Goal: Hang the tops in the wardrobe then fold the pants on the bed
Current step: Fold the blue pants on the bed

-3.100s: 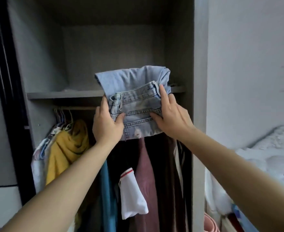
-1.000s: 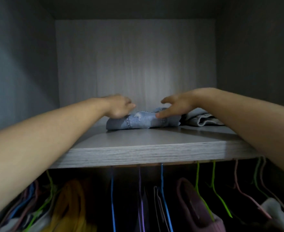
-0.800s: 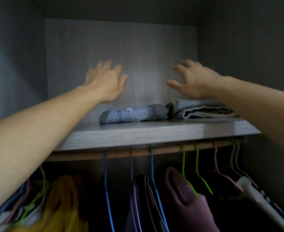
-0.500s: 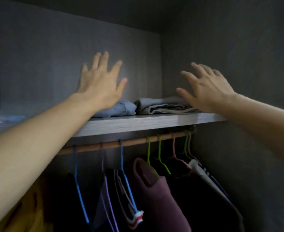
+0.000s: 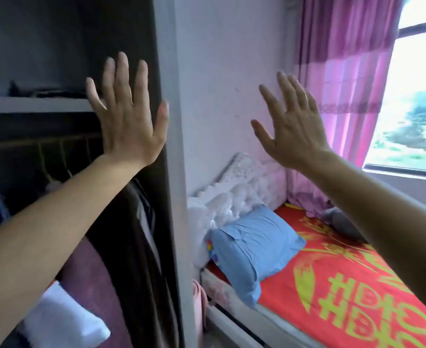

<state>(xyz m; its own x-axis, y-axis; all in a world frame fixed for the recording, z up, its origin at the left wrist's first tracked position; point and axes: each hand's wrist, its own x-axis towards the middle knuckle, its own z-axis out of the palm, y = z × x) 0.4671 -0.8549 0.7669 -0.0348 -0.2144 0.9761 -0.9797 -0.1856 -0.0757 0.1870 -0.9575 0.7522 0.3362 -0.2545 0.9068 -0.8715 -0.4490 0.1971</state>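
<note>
Between wardrobe (image 5: 168,172) and bed (image 5: 345,285), left hand (image 5: 129,116) and right hand (image 5: 292,126) hang splayed, grasping nothing; next, probably, a reach for more pants.

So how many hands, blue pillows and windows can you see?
Hands: 2 (left hand, right hand)
Pillows: 1 (blue pillow)
Windows: 1 (window)
Total: 4
</note>
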